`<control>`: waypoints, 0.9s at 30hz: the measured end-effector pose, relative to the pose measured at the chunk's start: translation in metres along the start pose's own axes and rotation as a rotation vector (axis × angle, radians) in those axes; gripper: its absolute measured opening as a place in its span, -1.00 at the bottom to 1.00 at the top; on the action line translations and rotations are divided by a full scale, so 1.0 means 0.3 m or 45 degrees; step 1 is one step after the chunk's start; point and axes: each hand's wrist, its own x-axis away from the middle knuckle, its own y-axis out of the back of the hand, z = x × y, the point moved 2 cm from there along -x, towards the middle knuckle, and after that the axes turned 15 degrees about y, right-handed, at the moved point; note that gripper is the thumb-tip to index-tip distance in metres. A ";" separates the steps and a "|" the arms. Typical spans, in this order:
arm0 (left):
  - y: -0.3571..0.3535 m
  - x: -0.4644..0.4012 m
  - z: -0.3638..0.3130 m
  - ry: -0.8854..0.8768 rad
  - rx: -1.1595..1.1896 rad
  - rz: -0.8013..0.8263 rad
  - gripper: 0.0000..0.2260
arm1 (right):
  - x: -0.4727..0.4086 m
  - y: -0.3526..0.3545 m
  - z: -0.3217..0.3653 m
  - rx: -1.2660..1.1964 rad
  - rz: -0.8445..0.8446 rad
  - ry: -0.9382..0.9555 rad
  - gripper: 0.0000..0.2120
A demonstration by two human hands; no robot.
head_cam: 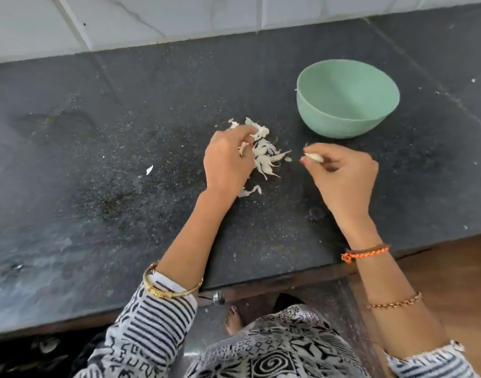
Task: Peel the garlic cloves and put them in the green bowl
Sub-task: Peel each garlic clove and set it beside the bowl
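**Peeled clove in the right hand, bowl just beyond it**

The right hand (343, 173) pinches a pale garlic clove (313, 157) between thumb and fingertips, its long axis lying roughly level and pointing left toward the heap of papery skins (265, 156). The green bowl (348, 124) stands on the dark tabletop (111, 159) up and slightly right of that grip, near but not touching, and looks empty. So the right hand is the nearer one, and the drop likely calls for a short reach away from the body over the near rim. The left hand (228, 159) has its fingers curled down into the skins, pinching at a scrap there. There is open tabletop on every side of the bowl; the tiled wall (152, 20) stands well behind.
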 end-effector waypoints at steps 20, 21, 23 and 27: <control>0.005 0.018 -0.016 0.018 0.006 -0.039 -0.84 | 0.011 0.115 -0.148 0.427 0.126 -0.122 -0.79; 0.004 0.017 -0.013 0.023 0.009 -0.026 -0.83 | 0.014 0.117 -0.147 0.444 0.109 -0.117 -0.75; 0.002 0.017 -0.010 0.024 0.003 -0.019 -0.82 | 0.015 0.123 -0.130 0.471 0.051 -0.034 -0.73; 0.016 0.017 -0.016 0.041 0.005 -0.052 -0.84 | -0.002 0.094 -0.054 0.357 0.087 0.273 -0.79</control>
